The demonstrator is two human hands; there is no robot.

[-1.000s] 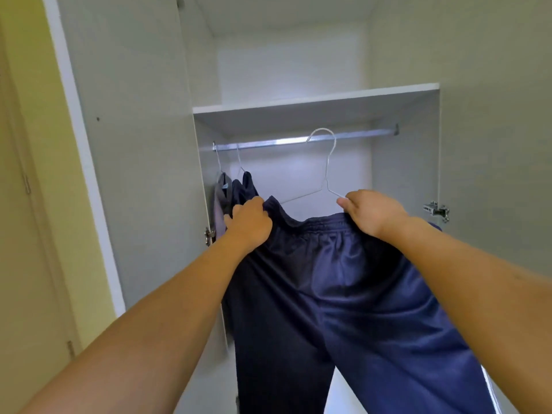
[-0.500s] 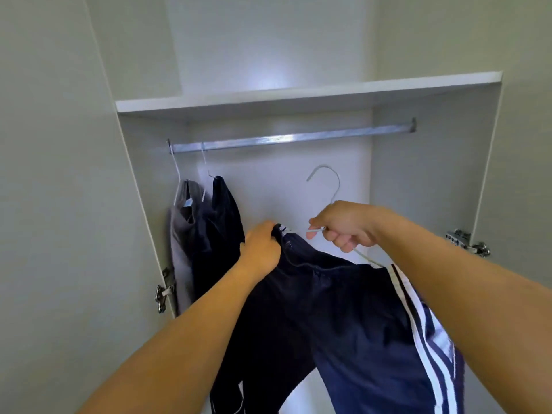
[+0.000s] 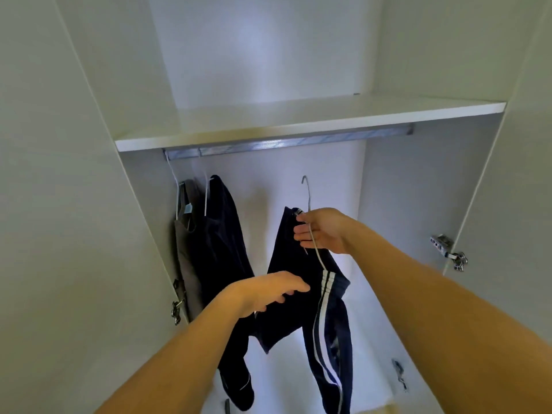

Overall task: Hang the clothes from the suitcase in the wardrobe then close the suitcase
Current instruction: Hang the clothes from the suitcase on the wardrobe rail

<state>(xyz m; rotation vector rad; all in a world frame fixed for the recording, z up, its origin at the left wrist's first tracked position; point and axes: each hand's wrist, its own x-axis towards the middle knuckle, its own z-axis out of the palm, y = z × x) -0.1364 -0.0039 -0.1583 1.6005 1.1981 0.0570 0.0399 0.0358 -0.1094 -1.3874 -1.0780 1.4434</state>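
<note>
Navy track pants (image 3: 298,294) with white side stripes drape over a white wire hanger (image 3: 307,198). My right hand (image 3: 322,231) pinches the hanger's neck inside the wardrobe, its hook below the metal rail (image 3: 286,141). My left hand (image 3: 265,291), fingers relaxed, hovers against the hanging pants at their left side. A grey garment (image 3: 186,249) and a dark navy garment (image 3: 221,249) hang on white hangers at the rail's left end. The suitcase is out of view.
A white shelf (image 3: 298,121) sits just above the rail. Open wardrobe doors flank both sides, with metal hinges at left (image 3: 177,306) and right (image 3: 448,249). The rail's middle and right stretch carries no hangers.
The view has moved closer and tilted up. My left hand let go of the waistband and dropped lower. The pants now hang folded over the hanger, which my right hand turned edge-on.
</note>
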